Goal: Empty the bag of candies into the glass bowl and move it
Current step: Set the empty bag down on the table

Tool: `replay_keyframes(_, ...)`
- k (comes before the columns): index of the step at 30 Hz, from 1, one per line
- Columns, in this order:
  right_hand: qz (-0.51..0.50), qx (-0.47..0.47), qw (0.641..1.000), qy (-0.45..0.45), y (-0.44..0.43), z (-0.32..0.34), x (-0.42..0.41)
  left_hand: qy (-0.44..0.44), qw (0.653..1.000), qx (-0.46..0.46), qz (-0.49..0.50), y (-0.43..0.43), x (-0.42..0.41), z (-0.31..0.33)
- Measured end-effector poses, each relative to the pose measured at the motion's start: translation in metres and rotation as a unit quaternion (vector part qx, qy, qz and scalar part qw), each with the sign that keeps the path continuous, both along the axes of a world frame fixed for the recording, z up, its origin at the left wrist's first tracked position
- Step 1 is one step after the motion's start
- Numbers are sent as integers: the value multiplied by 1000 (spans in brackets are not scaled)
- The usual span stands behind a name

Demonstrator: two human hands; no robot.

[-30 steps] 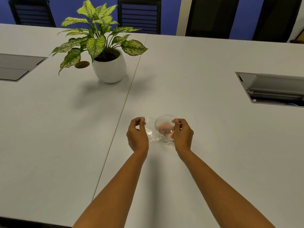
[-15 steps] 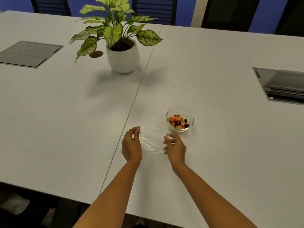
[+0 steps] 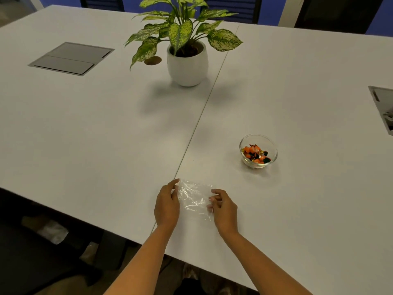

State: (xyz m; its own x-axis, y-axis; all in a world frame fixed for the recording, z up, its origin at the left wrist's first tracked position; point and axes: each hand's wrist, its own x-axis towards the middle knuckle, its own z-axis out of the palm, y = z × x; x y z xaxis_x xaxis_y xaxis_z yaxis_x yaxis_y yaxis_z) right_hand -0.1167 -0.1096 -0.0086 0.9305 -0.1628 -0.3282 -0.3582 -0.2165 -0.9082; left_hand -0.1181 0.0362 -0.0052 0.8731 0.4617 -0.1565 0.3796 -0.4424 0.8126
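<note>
A small glass bowl (image 3: 246, 143) stands on the white table, right of the centre seam, holding orange, black and gold wrapped candies (image 3: 256, 154). Nearer to me, a clear, empty-looking plastic bag (image 3: 194, 196) is stretched between my two hands just above the tabletop. My left hand (image 3: 167, 206) pinches its left edge and my right hand (image 3: 224, 209) pinches its right edge. The bowl sits apart from both hands, up and to the right of the bag.
A potted plant (image 3: 186, 62) in a white pot stands at the back by the table seam (image 3: 197, 128). A closed grey cable hatch (image 3: 71, 58) lies at the back left, an open one (image 3: 382, 107) at the right edge. The table's near edge (image 3: 85, 220) runs diagonally below my left arm.
My hands have drawn the bag back from over the bowl towards me. The bowl now stands free with the candies in it, and my view has shifted left.
</note>
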Motion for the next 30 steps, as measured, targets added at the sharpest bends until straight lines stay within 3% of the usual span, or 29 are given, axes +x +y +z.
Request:
replay_keyframes(13,71,-143,986,-40,17,0,-19,7,1000,22,-1,15,-13,0)
replay_keyframes(26,45,-143,988,-30,17,2,-19,18,998,57,-1,14,-13,-1)
replay_keyframes(30,25,-135,989,-48,14,6,-14,12,994,104,17,11,-10,4)
